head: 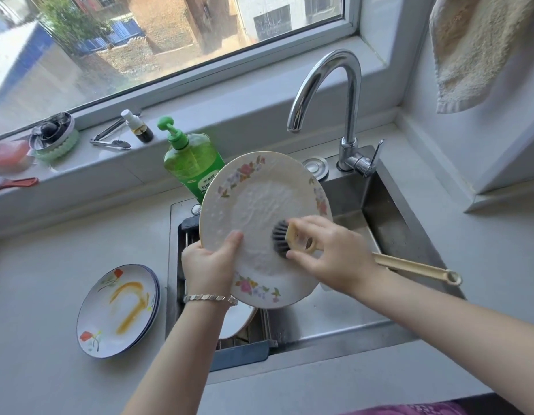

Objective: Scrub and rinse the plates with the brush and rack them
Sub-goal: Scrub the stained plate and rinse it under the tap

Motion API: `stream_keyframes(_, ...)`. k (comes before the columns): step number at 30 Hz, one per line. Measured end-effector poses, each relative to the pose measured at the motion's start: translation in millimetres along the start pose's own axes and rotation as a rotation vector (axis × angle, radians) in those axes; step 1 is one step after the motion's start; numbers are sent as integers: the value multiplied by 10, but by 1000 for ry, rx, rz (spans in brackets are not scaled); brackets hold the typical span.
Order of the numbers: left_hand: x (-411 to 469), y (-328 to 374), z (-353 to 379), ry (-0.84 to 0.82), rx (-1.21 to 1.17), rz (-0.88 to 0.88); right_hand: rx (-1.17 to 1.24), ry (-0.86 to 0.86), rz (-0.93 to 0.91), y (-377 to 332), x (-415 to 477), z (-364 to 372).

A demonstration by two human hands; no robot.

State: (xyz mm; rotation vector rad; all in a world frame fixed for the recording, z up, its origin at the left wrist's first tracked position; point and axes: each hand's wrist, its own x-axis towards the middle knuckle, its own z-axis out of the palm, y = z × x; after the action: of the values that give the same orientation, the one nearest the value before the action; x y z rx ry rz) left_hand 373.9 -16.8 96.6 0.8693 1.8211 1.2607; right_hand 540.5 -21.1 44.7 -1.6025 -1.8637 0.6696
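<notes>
The left hand is gripping the floral plate by its lower rim, thumb curled over the soapy face and the other fingers tucked out of sight behind, and it's holding the plate tilted up over the sink. A silver bracelet is sitting at that wrist. The right hand is wrapping its fingers round the brush just behind the head, and it's pressing the dark bristles against the plate's face, a short way to the right of the left thumb. The brush's long cream handle is poking out past the right wrist, away from the plate, and ending in a small loop. Foam is covering the middle of the plate, with the flower border showing round it.

Just beneath the left wrist, another plate is standing in the blue-edged rack, which is sitting in the sink on the left hand's side. Further out to the left of that hand, a stack of plates is lying on the table, the top one smeared with orange-yellow sauce. Beyond the left hand, a green soap bottle is peeking out from behind the held plate's far rim. The faucet is arching above the right hand, and a pale towel is hanging high up to that hand's right
</notes>
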Motion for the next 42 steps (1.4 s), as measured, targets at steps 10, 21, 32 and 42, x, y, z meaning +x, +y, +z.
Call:
stream_keyframes(10, 31, 59, -13, 48, -54, 36, 52, -30, 95, 201, -40, 48)
stream_keyframes(21, 24, 20, 26, 163, -176, -67, 21, 15, 230, 245, 93, -65)
stream_keyframes(32, 113, -117, 72, 362, -242, -302, -77, -166, 60, 94, -95, 51)
stream_keyframes(42, 1, -272, 163, 227, -137, -341, -85, -313, -133, -331, 150, -64)
